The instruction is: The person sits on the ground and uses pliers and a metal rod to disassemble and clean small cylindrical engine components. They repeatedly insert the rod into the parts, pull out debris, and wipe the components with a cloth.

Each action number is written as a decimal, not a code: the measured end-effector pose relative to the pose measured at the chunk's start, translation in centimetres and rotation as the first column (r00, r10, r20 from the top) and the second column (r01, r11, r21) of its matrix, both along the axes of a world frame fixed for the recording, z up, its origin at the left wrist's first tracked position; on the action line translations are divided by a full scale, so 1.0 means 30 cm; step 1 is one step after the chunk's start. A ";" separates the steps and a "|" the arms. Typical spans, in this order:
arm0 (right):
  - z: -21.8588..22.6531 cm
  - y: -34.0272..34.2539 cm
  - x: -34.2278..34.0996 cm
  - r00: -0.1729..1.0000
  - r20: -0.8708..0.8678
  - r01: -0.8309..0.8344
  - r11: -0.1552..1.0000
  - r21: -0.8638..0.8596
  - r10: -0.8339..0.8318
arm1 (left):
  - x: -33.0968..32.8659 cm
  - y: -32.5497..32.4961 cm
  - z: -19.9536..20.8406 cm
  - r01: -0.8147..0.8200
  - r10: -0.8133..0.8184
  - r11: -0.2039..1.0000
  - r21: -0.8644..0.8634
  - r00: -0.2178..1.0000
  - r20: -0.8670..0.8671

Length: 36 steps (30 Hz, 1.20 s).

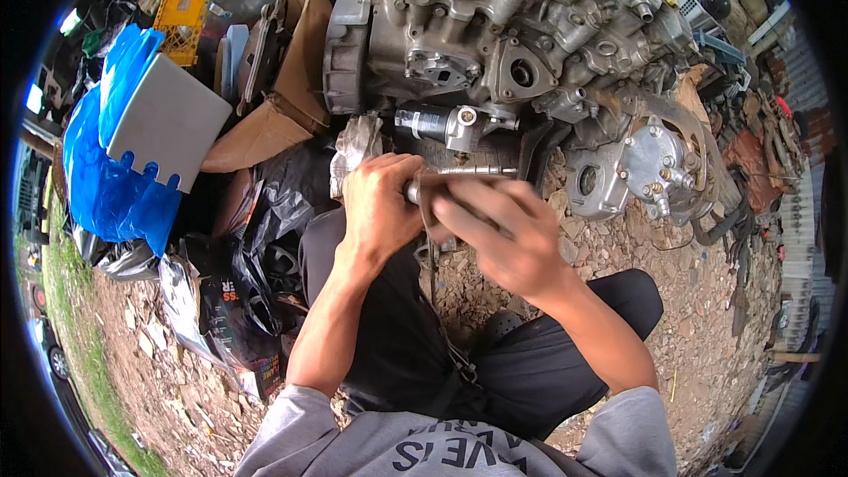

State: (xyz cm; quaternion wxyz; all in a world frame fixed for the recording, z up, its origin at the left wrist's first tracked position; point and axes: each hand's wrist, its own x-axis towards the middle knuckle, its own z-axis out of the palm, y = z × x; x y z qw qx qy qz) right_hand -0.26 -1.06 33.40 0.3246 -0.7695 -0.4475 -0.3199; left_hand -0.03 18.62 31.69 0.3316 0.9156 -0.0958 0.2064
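Ground: covered with rough, flaky stone chips.
Engine block: cast grey metal, ribbed and pierced by round ports.
Blue bag: thin, creased plastic, by which a flat pale panel is partly wrapped.
Cardboard box: brown, flap folded out; its contents cannot be fully made out.
Round-faced housing: dull metal, studded with bolts.
Left hand: fingers curled closed around the metal piece.
Right hand: blurred; fingers partly bent, a brownish strip pinched against the piece.
Metal piece: smooth, rounded, held between both hands before the engine block.
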 end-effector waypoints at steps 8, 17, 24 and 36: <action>-0.044 -0.007 0.062 0.992 0.096 0.086 0.996 -0.023 -0.083 | 0.012 -0.009 0.001 0.004 -0.004 1.000 0.023 1.000 0.025; 0.038 -0.045 0.085 0.937 -0.158 0.267 0.930 -0.254 -0.312 | -0.002 -0.003 0.003 0.031 -0.032 0.998 0.046 0.999 0.031; -0.016 -0.016 0.005 0.999 0.027 0.034 0.997 -0.064 -0.032 | 0.011 -0.012 -0.015 0.083 -0.077 0.996 -0.028 0.985 0.154; -0.065 -0.041 0.106 0.995 0.081 0.051 0.999 0.001 -0.050 | -0.025 -0.019 0.020 0.013 -0.011 0.999 -0.042 0.998 0.056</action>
